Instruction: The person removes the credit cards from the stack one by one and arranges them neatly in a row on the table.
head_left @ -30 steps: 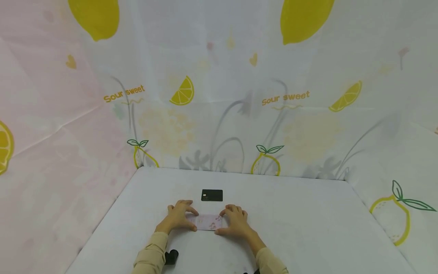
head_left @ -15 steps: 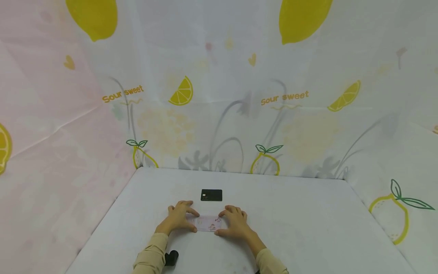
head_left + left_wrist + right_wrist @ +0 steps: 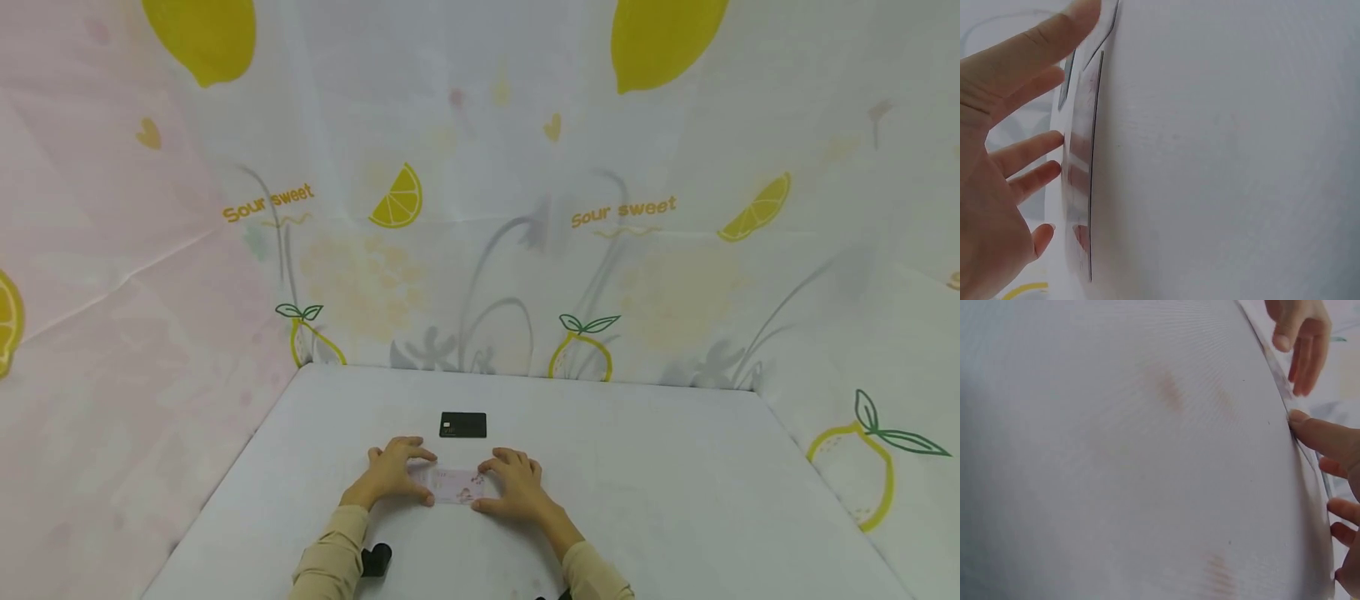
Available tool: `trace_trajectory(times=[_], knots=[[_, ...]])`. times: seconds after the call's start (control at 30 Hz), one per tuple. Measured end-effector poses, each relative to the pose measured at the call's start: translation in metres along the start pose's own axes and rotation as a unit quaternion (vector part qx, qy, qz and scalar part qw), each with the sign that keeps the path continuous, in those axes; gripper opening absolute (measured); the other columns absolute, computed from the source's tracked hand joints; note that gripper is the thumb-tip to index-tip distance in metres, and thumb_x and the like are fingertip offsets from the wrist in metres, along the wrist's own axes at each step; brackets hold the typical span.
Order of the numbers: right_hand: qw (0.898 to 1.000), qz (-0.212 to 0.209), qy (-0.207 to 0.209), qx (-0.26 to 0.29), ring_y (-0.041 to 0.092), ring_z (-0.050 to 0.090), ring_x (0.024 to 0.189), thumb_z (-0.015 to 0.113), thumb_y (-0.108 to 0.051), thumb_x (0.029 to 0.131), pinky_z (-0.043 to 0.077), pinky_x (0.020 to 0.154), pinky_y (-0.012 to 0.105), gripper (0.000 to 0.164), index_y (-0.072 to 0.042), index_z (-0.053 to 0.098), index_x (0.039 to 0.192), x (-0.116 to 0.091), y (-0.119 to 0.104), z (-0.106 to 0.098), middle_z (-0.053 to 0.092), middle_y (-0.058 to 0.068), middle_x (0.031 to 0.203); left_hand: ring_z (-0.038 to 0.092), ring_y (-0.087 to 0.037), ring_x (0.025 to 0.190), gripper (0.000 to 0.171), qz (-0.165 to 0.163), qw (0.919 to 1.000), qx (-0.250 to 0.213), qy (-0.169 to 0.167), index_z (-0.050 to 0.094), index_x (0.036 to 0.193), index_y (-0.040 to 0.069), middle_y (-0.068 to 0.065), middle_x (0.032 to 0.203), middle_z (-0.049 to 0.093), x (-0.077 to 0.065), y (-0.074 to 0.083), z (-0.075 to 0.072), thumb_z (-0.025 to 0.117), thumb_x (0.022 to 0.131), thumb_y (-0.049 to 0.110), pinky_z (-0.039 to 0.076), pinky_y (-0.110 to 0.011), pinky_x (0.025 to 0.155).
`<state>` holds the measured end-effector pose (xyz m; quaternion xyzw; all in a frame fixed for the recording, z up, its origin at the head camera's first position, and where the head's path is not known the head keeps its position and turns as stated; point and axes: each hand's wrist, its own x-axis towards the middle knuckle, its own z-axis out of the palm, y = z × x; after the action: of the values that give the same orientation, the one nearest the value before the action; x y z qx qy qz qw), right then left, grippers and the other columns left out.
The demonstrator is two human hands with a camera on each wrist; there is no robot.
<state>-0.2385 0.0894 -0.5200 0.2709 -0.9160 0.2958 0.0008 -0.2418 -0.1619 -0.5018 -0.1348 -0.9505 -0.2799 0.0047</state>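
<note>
A flat, glossy, pale pink printed card (image 3: 458, 487) lies on the white table between my hands. Another pale panel (image 3: 422, 477) adjoins its left end, partly under my left hand (image 3: 393, 473); I cannot tell whether the two are joined. The left hand's thumb and fingers are spread apart around that panel, which looks shiny in the left wrist view (image 3: 1082, 181). At the card's right end, my right hand (image 3: 517, 486) has its thumb at the near edge and its index finger at the far edge. Just beyond lies a black chip card (image 3: 463, 425), flat.
The white table (image 3: 637, 475) meets a lemon-printed cloth backdrop (image 3: 495, 275) at the back and sides. Black wrist gear (image 3: 377, 560) sits by the left sleeve.
Both hands stay at the pink card with barely any shift. The whole head view drifts slightly; the black card stays in place on the table.
</note>
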Motion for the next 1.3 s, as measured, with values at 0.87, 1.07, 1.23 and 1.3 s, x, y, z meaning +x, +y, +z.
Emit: trace_trajectory(times=[0.87, 1.07, 1.23, 1.3], knots=[[0.997, 0.028, 0.065, 0.044, 0.032, 0.059, 0.095, 0.073, -0.021, 0.080, 0.041, 0.082, 0.055, 0.047, -0.001, 0.058, 0.120, 0.036, 0.025, -0.022, 0.060, 0.018, 0.109, 0.052, -0.041, 0.109, 0.028, -0.025, 0.9911, -0.054, 0.119, 0.064, 0.113, 0.005, -0.020, 0.113, 0.062, 0.030, -0.004, -0.012, 0.064, 0.087, 0.014, 0.032, -0.062, 0.081], [0.998, 0.041, 0.051, 0.015, 0.029, 0.058, 0.096, 0.072, -0.026, 0.082, 0.038, 0.080, 0.052, 0.051, -0.004, 0.056, 0.125, 0.048, 0.029, -0.021, 0.058, 0.018, 0.116, 0.050, -0.043, 0.111, 0.031, -0.030, 0.9933, -0.040, 0.104, 0.064, 0.114, 0.006, -0.021, 0.117, 0.060, 0.044, 0.003, -0.008, 0.066, 0.085, 0.016, 0.031, -0.065, 0.083], [0.997, 0.048, 0.052, 0.010, 0.033, 0.055, 0.100, 0.074, -0.029, 0.079, 0.038, 0.080, 0.057, 0.056, -0.004, 0.055, 0.126, 0.054, 0.028, -0.019, 0.056, 0.021, 0.117, 0.047, -0.046, 0.110, 0.045, -0.032, 0.9967, -0.002, 0.075, 0.061, 0.118, 0.007, -0.024, 0.120, 0.055, 0.052, 0.002, 0.004, 0.073, 0.079, 0.025, 0.035, -0.065, 0.081], [0.997, 0.049, 0.051, 0.004, 0.037, 0.054, 0.104, 0.075, -0.030, 0.078, 0.038, 0.081, 0.060, 0.058, -0.004, 0.055, 0.126, 0.057, 0.027, -0.018, 0.055, 0.023, 0.118, 0.046, -0.045, 0.110, 0.054, -0.033, 0.9972, 0.017, 0.065, 0.059, 0.121, 0.007, -0.024, 0.120, 0.054, 0.055, 0.002, 0.007, 0.076, 0.076, 0.030, 0.036, -0.064, 0.081]])
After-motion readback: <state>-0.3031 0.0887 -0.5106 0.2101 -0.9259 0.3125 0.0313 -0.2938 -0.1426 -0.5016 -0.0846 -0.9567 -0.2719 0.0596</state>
